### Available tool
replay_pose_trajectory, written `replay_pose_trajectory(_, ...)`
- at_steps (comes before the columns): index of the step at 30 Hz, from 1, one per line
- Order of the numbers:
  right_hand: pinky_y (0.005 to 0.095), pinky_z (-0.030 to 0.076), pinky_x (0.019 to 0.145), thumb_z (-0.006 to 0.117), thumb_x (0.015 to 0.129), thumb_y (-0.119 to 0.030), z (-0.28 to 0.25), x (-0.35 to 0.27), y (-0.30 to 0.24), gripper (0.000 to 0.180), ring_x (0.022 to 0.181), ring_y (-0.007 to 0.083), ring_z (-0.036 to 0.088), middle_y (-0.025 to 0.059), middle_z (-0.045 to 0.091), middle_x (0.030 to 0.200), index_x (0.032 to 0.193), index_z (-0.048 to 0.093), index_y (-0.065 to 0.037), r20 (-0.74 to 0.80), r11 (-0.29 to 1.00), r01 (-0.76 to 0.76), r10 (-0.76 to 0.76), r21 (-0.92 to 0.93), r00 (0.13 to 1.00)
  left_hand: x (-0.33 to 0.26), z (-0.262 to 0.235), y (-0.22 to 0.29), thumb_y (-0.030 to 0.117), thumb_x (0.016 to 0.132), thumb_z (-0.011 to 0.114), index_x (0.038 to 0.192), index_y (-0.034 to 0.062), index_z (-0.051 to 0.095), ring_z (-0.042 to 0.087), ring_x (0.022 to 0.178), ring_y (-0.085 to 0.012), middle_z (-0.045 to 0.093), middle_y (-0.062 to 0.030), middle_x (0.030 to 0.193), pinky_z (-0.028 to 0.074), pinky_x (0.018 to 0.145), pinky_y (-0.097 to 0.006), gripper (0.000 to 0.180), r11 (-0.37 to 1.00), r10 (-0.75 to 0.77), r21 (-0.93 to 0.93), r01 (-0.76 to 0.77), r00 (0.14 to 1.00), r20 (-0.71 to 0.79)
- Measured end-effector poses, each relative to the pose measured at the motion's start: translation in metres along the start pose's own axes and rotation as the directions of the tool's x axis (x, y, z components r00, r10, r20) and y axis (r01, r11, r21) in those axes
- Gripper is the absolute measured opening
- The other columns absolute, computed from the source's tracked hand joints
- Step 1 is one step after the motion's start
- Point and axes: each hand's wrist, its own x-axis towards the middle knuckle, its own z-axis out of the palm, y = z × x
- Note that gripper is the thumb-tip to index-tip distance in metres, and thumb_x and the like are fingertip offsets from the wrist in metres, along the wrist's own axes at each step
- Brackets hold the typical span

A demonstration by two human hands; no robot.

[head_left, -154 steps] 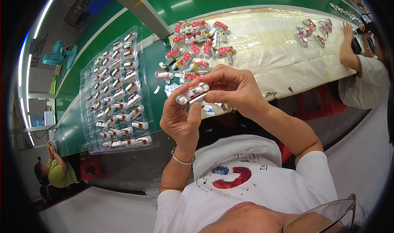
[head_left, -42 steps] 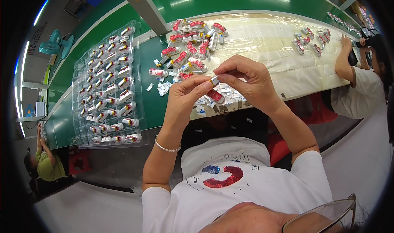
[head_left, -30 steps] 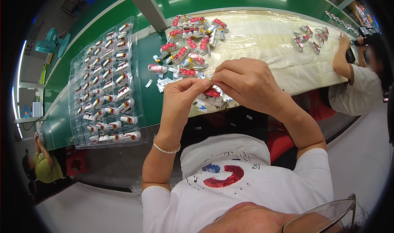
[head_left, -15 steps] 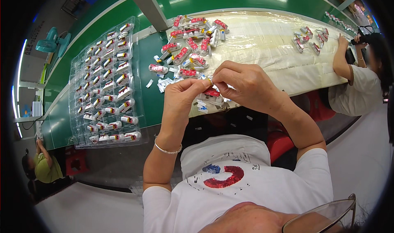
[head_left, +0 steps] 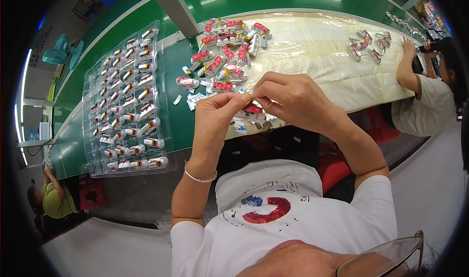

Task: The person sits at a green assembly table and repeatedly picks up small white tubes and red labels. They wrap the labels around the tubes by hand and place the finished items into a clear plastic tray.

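Observation:
My left hand (head_left: 218, 110) and my right hand (head_left: 288, 99) meet over the table's near edge, thumbs and fingers pinched together. Between the fingertips shows a small yellow piece (head_left: 250, 96); the fingers hide most of it. Just below lies a white plastic housing with a red circuit board (head_left: 253, 110), partly covered by my hands. Whether my fingers touch it, I cannot tell. Small white and blue paper strips (head_left: 195, 100) are scattered to the left of my hands. A pile of similar housings with red boards (head_left: 228, 52) lies beyond, some with silver battery cells attached.
At left, a clear plastic tray (head_left: 162, 130) holds rows of white housings with silver-and-yellow cells. A grey metal post (head_left: 172, 8) rises behind the pile. More housings (head_left: 361, 44) lie at right on the film-covered table (head_left: 312, 47), near a co-worker (head_left: 422, 91). Another person (head_left: 56, 199) sits far left.
My hands stay almost in the same place, still pinched at the small yellow piece. The housings and the tray have not visibly moved.

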Motion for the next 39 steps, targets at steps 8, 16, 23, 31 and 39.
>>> replay_pose_trajectory(8, 0.0351, 0.050, 0.056, 0.066, 0.081, -0.012, -0.002, 0.005, -0.001, 0.016, 0.066, 0.0257, 0.062, 0.0085, 0.056, 0.078, 0.075, 0.055, -0.003, 0.055, 0.995, 0.017, -0.011, -0.102, 0.998, 0.002, 0.001, -0.003, 0.013, 0.086, 0.071, 0.089, -0.0032, 0.073, 0.058, 0.069, -0.0046, 0.070, -0.0037, 0.078, 0.043, 0.063, -0.018, 0.017, 0.999, 0.017, 0.027, -0.017, 1.000, -0.005)
replay_pose_trajectory(16, 0.0351, 0.050, 0.055, 0.067, 0.080, -0.013, 0.001, 0.003, 0.003, 0.016, 0.066, 0.0252, 0.062, 0.0072, 0.056, 0.078, 0.075, 0.054, -0.004, 0.024, 0.997, 0.016, -0.014, -0.072, 1.000, 0.003, -0.001, -0.002, 0.014, 0.086, 0.071, 0.089, -0.0026, 0.074, 0.057, 0.068, -0.0035, 0.069, -0.0031, 0.077, 0.041, 0.062, -0.018, 0.017, 0.999, 0.028, 0.026, -0.027, 1.000, -0.011)
replay_pose_trajectory(23, 0.0318, 0.050, 0.056, 0.065, 0.076, 0.001, 0.001, 0.007, 0.006, 0.010, 0.066, 0.0236, 0.062, 0.0067, 0.060, 0.081, 0.080, 0.057, -0.002, 0.014, 0.999, 0.001, 0.000, -0.042, 1.000, 0.003, 0.000, -0.004, 0.013, 0.086, 0.072, 0.090, -0.0022, 0.074, 0.056, 0.068, -0.0030, 0.069, -0.0030, 0.077, 0.040, 0.061, -0.017, 0.016, 1.000, 0.010, 0.028, -0.010, 1.000, -0.017)
replay_pose_trajectory(31, 0.0250, 0.053, 0.074, 0.056, 0.088, 0.001, -0.002, -0.004, 0.023, 0.006, 0.081, 0.0101, 0.063, 0.0066, 0.064, 0.088, 0.090, 0.061, 0.002, -0.046, 0.507, -0.249, 0.500, 0.825, 0.865, 0.004, -0.010, -0.007, 0.012, 0.088, 0.066, 0.093, -0.0033, 0.071, 0.064, 0.076, -0.0116, 0.071, -0.0099, 0.084, 0.049, 0.074, -0.025, 0.017, 0.988, 0.105, -0.118, -0.100, 0.994, 0.041)
replay_pose_trajectory(39, 0.0276, 0.048, 0.087, 0.065, 0.086, -0.002, -0.001, -0.025, 0.020, 0.019, 0.098, 0.0146, 0.059, 0.0074, 0.064, 0.104, 0.105, 0.068, -0.001, 0.035, 0.721, -0.340, 0.402, 0.604, 0.915, 0.010, -0.011, -0.018, 0.012, 0.091, 0.057, 0.099, -0.0022, 0.066, 0.069, 0.080, -0.0201, 0.071, -0.0159, 0.090, 0.054, 0.074, -0.029, 0.018, 0.938, 0.043, -0.346, 0.016, 0.986, 0.162)
